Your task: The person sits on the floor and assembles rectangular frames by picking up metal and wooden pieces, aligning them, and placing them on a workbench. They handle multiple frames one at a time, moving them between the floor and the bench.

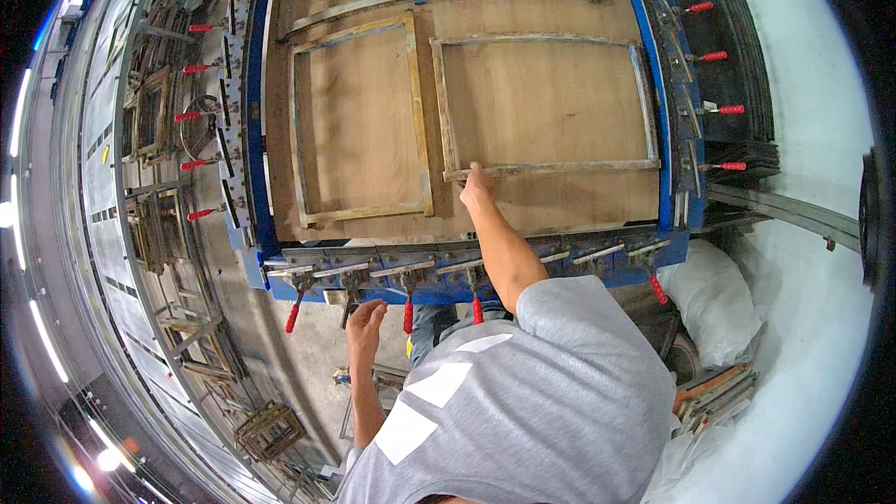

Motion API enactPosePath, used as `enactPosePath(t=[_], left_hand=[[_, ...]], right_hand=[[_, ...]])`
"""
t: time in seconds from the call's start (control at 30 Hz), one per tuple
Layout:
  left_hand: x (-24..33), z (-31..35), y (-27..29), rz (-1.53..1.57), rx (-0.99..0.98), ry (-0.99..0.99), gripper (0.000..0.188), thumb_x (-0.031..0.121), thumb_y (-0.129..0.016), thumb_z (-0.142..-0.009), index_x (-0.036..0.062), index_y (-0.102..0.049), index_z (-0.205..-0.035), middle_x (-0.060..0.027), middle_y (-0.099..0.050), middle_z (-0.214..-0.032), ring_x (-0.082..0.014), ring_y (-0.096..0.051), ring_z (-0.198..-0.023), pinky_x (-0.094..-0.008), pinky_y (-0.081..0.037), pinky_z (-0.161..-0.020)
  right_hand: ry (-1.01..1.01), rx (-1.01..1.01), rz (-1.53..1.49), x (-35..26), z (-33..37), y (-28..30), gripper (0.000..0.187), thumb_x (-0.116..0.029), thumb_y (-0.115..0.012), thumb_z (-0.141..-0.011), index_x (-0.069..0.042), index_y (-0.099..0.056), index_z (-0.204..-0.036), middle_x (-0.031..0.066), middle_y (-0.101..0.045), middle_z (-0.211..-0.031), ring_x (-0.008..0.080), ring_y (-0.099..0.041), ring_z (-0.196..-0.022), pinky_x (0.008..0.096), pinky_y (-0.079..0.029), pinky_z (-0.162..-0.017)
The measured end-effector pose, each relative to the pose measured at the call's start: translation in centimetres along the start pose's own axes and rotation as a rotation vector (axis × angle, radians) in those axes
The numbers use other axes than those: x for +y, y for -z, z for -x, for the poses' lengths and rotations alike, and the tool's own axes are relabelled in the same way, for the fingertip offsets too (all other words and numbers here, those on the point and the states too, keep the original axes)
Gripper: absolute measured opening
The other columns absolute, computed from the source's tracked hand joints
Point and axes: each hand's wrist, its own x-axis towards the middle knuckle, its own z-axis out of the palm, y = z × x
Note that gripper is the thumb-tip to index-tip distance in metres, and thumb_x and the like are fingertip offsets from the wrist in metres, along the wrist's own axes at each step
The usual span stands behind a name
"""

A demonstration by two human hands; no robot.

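My right hand (477, 185) reaches over the wooden board (523, 205) and is closed on the near left corner of a worn rectangular frame (551, 168). That frame lies flat on the board, at the right. To its left lies a second worn frame (358, 214), upright in shape and untouched. My left hand (365, 319) hangs just off the table's near edge, beside a red-handled clamp (408, 315). Its fingers are loosely bent and partly apart, with nothing visible in them.
A blue steel table rim (667, 131) surrounds the board, with several red-handled toggle clamps (191, 117) along its sides. Two more frames lie at the far end. Stacked dark sheets (737, 65) stand at the right. A plastic-wrapped bundle (714, 308) sits at the lower right.
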Motion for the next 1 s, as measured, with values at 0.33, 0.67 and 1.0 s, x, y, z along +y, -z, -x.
enactPosePath(t=[0.33, 0.67, 1.0], left_hand=[[-0.9, 1.5, -0.4, 0.049, 0.023, 0.017, 0.03, 0.021, -0.064, -0.092, -0.0043, -0.067, -0.108, -0.0076, -0.07, -0.097, -0.0124, -0.062, -0.089, -0.0251, -0.048, -0.08], [0.1, 0.9, -0.8, 0.01, -0.016, -0.086, 0.031, 0.022, -0.064, -0.092, -0.0043, -0.067, -0.108, -0.0084, -0.071, -0.097, -0.0118, -0.062, -0.088, -0.0254, -0.048, -0.078], [2.4, -0.4, -1.4, -0.064, -0.074, -0.113, 0.028, 0.019, -0.064, -0.093, -0.0045, -0.066, -0.108, -0.0075, -0.07, -0.097, -0.012, -0.062, -0.09, -0.0266, -0.048, -0.081]], right_hand=[[0.018, -0.165, -0.132, 0.7, 12.0, 2.0, 0.009, -0.014, -0.058, -0.086, -0.006, -0.053, -0.087, 0.0088, -0.053, -0.081, 0.025, -0.055, -0.075, 0.0489, -0.053, -0.076], [0.017, -0.206, 0.303, -16.2, 13.6, 21.4, 0.011, -0.011, -0.059, -0.075, -0.006, -0.052, -0.081, 0.0085, -0.053, -0.069, 0.0237, -0.054, -0.061, 0.0388, -0.048, -0.054], [0.397, -0.375, 0.757, -29.8, 1.3, 21.8, 0.009, -0.006, -0.058, -0.069, -0.004, -0.051, -0.063, 0.0074, -0.049, -0.054, 0.0205, -0.05, -0.043, 0.0354, -0.041, -0.042]])
